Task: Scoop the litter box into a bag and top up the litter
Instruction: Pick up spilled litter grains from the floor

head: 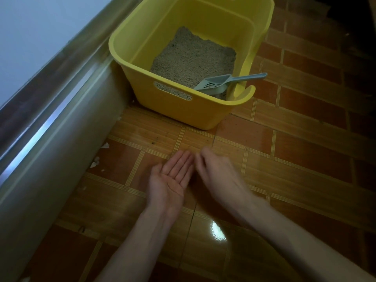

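Observation:
A yellow plastic litter box (179, 110) stands on the tiled floor, holding grey litter (193, 58). A pale blue slotted scoop (221, 83) lies inside at the near right corner, its handle resting on the rim and pointing right. Below the box, my left hand (173, 180) lies palm up with straight fingers and holds nothing. My right hand (215, 171) is just to its right, back up, blurred with motion, fingers loosely bent over the floor; nothing shows in it.
A metal door frame or rail (50, 123) runs diagonally along the left, close beside the box. Small white scraps (95, 161) lie at its base. Brown and tan floor tiles (295, 159) spread to the right, with a light glare near my forearms.

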`<action>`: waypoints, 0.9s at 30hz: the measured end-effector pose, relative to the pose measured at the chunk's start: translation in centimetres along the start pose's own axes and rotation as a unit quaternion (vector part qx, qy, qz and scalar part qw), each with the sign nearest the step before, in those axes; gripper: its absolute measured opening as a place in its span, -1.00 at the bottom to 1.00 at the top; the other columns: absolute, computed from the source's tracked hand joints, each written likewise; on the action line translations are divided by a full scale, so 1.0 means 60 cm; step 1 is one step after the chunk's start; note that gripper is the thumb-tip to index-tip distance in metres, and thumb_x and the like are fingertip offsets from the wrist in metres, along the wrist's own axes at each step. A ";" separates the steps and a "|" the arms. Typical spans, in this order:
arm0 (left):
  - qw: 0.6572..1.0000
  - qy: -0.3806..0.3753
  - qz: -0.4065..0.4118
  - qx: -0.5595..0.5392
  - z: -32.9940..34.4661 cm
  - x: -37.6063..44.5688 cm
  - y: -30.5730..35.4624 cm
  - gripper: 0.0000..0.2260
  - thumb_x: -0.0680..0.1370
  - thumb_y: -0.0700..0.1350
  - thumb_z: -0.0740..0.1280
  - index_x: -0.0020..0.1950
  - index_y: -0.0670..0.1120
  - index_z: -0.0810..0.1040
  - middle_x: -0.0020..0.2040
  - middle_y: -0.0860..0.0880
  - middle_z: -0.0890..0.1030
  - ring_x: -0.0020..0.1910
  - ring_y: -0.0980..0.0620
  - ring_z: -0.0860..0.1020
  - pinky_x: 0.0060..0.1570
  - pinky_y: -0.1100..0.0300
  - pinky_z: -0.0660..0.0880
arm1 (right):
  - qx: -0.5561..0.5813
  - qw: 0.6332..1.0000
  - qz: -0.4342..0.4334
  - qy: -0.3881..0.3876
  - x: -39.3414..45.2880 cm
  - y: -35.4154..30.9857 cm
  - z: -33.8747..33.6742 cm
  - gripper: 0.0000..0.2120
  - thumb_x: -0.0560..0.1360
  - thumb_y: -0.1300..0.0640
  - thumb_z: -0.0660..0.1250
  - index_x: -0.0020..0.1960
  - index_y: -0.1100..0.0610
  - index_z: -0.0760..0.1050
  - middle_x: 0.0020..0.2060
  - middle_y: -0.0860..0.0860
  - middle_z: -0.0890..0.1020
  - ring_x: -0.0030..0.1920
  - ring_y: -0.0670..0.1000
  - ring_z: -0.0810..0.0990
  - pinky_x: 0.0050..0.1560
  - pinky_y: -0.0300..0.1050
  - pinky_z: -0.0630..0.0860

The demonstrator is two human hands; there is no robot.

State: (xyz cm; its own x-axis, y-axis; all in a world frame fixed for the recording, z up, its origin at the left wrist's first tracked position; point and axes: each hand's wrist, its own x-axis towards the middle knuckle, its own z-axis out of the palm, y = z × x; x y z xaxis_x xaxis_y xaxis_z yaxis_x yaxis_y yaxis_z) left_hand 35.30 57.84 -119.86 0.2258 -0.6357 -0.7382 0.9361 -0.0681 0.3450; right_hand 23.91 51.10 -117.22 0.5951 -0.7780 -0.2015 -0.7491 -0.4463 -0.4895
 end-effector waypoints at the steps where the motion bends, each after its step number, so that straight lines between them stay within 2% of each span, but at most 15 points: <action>1: 1.000 0.006 -0.002 0.002 0.000 -0.001 0.000 -0.49 0.72 0.02 -0.08 0.29 -0.24 0.54 0.17 -0.21 0.68 0.22 -0.10 0.63 0.30 0.04 0.47 | 0.002 1.000 -0.007 -0.005 -0.006 -0.014 0.005 -0.83 0.72 -0.05 0.07 -0.04 -0.07 0.27 -0.35 -0.13 0.47 -0.41 -0.12 0.45 -0.48 -0.27 0.29; 4: 1.000 0.016 -0.021 0.005 0.003 -0.003 0.003 -0.50 0.71 0.03 -0.06 0.28 -0.22 0.57 0.18 -0.21 0.67 0.22 -0.12 0.62 0.31 0.03 0.46 | -0.016 0.999 -0.028 -0.008 -0.012 -0.043 0.012 -0.82 0.72 -0.09 0.03 0.14 -0.03 0.34 -0.23 -0.10 0.53 -0.31 -0.01 0.54 -0.38 -0.18 0.35; 7: 0.999 0.008 -0.037 -0.007 0.009 -0.006 0.006 -0.50 0.71 0.02 -0.05 0.26 -0.24 0.57 0.17 -0.22 0.68 0.14 -0.10 0.67 0.21 0.05 0.50 | -0.081 0.995 -0.063 -0.008 -0.012 -0.052 0.010 -0.75 0.72 -0.04 0.04 0.25 0.05 0.38 -0.13 0.02 0.62 -0.19 0.11 0.64 -0.33 -0.14 0.27; 9: 0.999 0.001 -0.042 -0.008 0.013 -0.009 0.007 -0.53 0.70 -0.01 -0.04 0.26 -0.26 0.56 0.15 -0.23 0.68 0.11 -0.11 0.68 0.15 0.06 0.52 | -0.087 0.993 -0.078 -0.004 -0.013 -0.053 0.008 -0.75 0.71 -0.05 0.05 0.22 0.06 0.40 -0.11 0.04 0.63 -0.17 0.10 0.65 -0.33 -0.15 0.28; 11: 0.999 -0.001 -0.045 -0.009 0.015 -0.011 0.008 -0.55 0.69 -0.04 -0.01 0.25 -0.27 0.56 0.13 -0.24 0.69 0.09 -0.11 0.69 0.10 0.07 0.53 | -0.086 0.992 -0.092 0.007 -0.013 -0.052 0.005 -0.76 0.71 -0.06 0.07 0.15 0.05 0.42 -0.12 0.02 0.62 -0.18 0.07 0.64 -0.32 -0.12 0.37; 14: 0.999 -0.008 -0.044 -0.014 0.010 -0.010 0.008 -0.54 0.69 -0.03 -0.02 0.22 -0.26 0.58 0.15 -0.26 0.68 0.12 -0.13 0.68 0.20 0.04 0.52 | -0.038 0.993 -0.104 0.038 -0.017 -0.041 0.001 -0.77 0.70 -0.06 0.11 0.08 0.04 0.46 -0.17 -0.05 0.61 -0.23 -0.01 0.61 -0.29 -0.09 0.54; 16: 0.999 -0.010 -0.037 -0.017 0.008 -0.010 0.008 -0.54 0.70 -0.03 -0.03 0.23 -0.26 0.57 0.16 -0.25 0.67 0.16 -0.13 0.66 0.24 0.04 0.54 | -0.006 0.992 -0.091 0.081 -0.017 -0.022 -0.001 -0.81 0.70 -0.05 0.14 -0.02 -0.02 0.43 -0.28 -0.14 0.54 -0.35 -0.13 0.52 -0.36 -0.27 0.45; 18: 0.999 -0.015 -0.033 -0.022 0.008 -0.011 0.010 -0.54 0.70 -0.04 -0.03 0.24 -0.28 0.56 0.15 -0.25 0.68 0.15 -0.12 0.67 0.19 0.04 0.58 | -0.002 0.992 -0.050 0.114 -0.004 0.009 -0.004 -0.81 0.71 -0.02 0.13 -0.08 -0.06 0.35 -0.37 -0.16 0.46 -0.43 -0.16 0.45 -0.44 -0.32 0.33; 22: 0.999 -0.010 -0.024 -0.023 0.006 -0.012 0.016 -0.53 0.70 -0.05 -0.05 0.24 -0.29 0.55 0.16 -0.25 0.67 0.13 -0.13 0.67 0.16 0.05 0.54 | -0.176 0.978 0.003 0.111 0.054 0.082 -0.017 -0.77 0.71 -0.04 0.04 -0.01 0.05 0.35 -0.39 -0.04 0.50 -0.49 -0.02 0.44 -0.52 -0.14 0.26; 24: 1.000 -0.005 -0.018 -0.023 0.004 -0.011 0.018 -0.52 0.70 -0.04 -0.06 0.24 -0.29 0.55 0.16 -0.24 0.67 0.15 -0.13 0.67 0.15 0.05 0.54 | -0.239 0.966 -0.004 0.101 0.084 0.103 -0.019 -0.68 0.70 -0.09 -0.02 0.03 0.10 0.37 -0.36 0.00 0.50 -0.48 0.05 0.46 -0.53 -0.08 0.38; 27: 1.000 -0.002 -0.009 -0.025 0.003 -0.011 0.021 -0.52 0.70 -0.03 -0.06 0.25 -0.29 0.55 0.16 -0.25 0.67 0.16 -0.14 0.66 0.16 0.05 0.53 | -0.269 0.961 -0.026 0.063 0.112 0.111 -0.017 -0.55 0.68 -0.22 -0.09 0.09 0.10 0.38 -0.32 0.00 0.48 -0.42 0.07 0.53 -0.45 0.01 0.55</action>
State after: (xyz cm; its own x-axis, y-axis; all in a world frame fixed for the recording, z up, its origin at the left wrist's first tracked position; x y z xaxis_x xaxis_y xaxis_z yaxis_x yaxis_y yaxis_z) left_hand 36.28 58.03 -118.86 0.2079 -0.6372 -0.7421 0.9522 -0.0417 0.3026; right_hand 22.63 42.46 -120.99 0.6209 -0.7809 -0.0685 -0.7817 -0.6233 0.0205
